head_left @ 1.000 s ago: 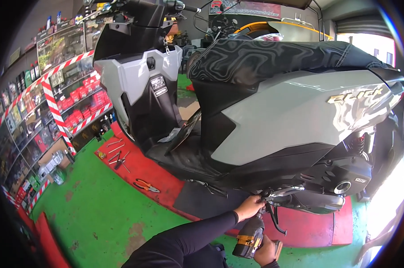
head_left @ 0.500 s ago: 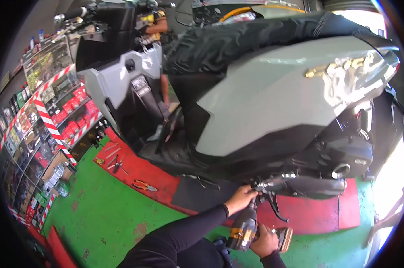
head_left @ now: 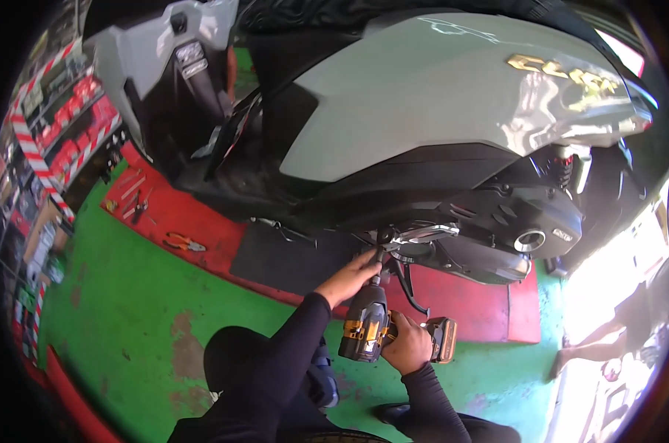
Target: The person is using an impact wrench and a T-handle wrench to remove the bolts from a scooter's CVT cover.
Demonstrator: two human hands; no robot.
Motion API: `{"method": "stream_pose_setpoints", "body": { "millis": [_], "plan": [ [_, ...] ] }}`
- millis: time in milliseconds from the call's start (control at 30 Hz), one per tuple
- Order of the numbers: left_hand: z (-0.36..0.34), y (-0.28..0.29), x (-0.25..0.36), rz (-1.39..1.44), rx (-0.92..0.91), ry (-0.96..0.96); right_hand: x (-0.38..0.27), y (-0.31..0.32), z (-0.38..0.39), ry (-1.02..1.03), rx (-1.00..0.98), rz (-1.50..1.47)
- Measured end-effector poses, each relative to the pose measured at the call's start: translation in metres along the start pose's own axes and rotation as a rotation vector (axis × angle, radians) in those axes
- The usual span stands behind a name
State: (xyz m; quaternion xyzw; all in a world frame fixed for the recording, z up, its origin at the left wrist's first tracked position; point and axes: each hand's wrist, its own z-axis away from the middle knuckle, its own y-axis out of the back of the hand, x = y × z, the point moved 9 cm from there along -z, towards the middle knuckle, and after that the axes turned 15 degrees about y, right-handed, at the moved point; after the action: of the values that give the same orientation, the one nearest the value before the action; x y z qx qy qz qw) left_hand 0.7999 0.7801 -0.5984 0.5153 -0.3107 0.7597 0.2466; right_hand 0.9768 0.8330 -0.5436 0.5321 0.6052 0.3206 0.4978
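A cordless impact wrench, black with yellow bands, points away from me toward the underside of a grey and black scooter. My right hand is wrapped around its handle, beside the battery. Up front, my left hand closes its fingers around the dark socket extension. The extension's tip meets the scooter's lower side near a folded footpeg; what it sits on is too small to make out. A black stand leg hangs just right of the extension.
The scooter stands on a red platform with a dark mat. Orange-handled pliers, a long-handled metal tool and several hand tools lie along it. Stocked shelves behind striped tape stand left, above the green floor.
My view has tilted down and shifted, so the scooter sits higher and further left in the picture. Both hands keep their hold on the wrench and extension, with the tip still at the scooter's underside.
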Motion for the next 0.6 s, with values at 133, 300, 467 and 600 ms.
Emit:
{"method": "stream_pose_setpoints", "body": {
  "millis": [133, 300, 467, 600],
  "plan": [
    [0.019, -0.012, -0.033, 0.219, -0.01, 0.176, 0.006, -0.002, 0.0, -0.016, -0.041, -0.013],
    [0.027, -0.013, -0.043, 0.33, 0.021, 0.253, -0.006, -0.019, 0.003, 0.044, -0.056, 0.024],
    [0.012, -0.016, -0.044, 0.233, 0.106, 0.221, 0.027, -0.052, 0.013, 0.116, 0.046, -0.146],
    [0.01, -0.016, -0.056, 0.245, 0.086, 0.222, 0.029, -0.051, 0.017, 0.054, 0.03, -0.197]
  ]
}}
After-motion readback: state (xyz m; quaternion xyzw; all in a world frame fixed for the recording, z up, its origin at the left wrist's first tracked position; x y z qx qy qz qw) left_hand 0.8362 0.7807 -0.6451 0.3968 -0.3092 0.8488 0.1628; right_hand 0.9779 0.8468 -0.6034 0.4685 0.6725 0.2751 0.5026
